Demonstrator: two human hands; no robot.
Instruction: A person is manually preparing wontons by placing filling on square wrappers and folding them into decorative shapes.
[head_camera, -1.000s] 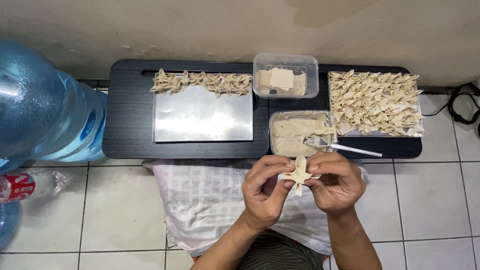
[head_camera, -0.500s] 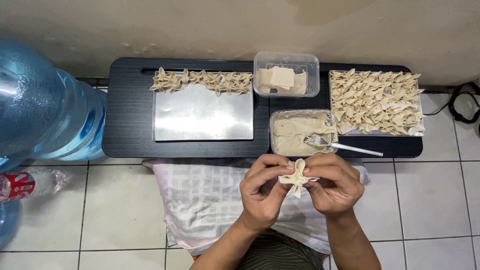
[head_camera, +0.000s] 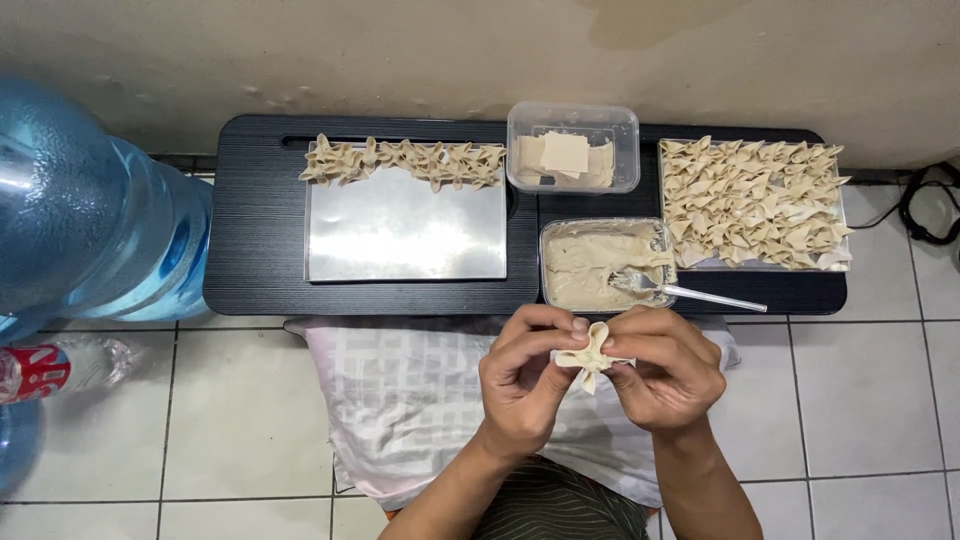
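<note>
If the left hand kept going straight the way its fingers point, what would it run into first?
The left hand points up and to the right, fingertips on the folded dumpling. Beyond it, the container of filling with its fork likely comes next, though depth is unclear.

Dumpling wrapper (head_camera: 590, 357) reshaped: 1.0 s ago it showed spread points sticking out sideways between the 2 hands; now the points are gathered upward into a tighter bunch. Left hand (head_camera: 525, 385) fingers curled in closer, thumb and forefinger pinching the top fold. Right hand (head_camera: 665, 375) fingertips moved in against the wrapper's right side. Both hands possibly shifted slightly up toward the worktop (head_camera: 260, 250), hard to tell at this size.
</note>
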